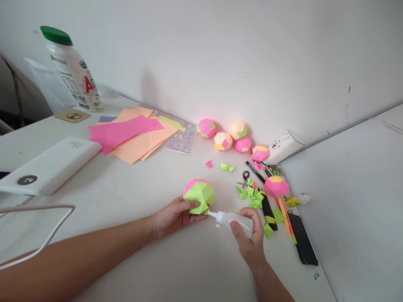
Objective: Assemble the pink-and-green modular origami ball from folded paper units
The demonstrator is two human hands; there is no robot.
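My left hand (pixel 174 217) grips a faceted paper ball (pixel 200 193), mostly green on the side I see with pink at its top left. In my right hand (pixel 250 239) is a white squeeze glue bottle (pixel 241 222), lying nearly level with its nozzle pointing left. The nozzle tip is at the lower right edge of the paper ball; whether it touches the paper I cannot tell. Folded green paper pieces (pixel 252 193) lie in a heap beyond my right hand. Two small green pieces (pixel 224 167) and a pink one (pixel 209 164) rest behind the ball.
Several finished paper balls (pixel 223 141) stand along the wall. Pink and peach paper sheets (pixel 132 134) are spread at left, near a white power bank (pixel 53 163) and a tall bottle (pixel 75 75). Scissors (pixel 245 176), a yellow glue bottle (pixel 293 200) and a black phone (pixel 302 239) lie right.
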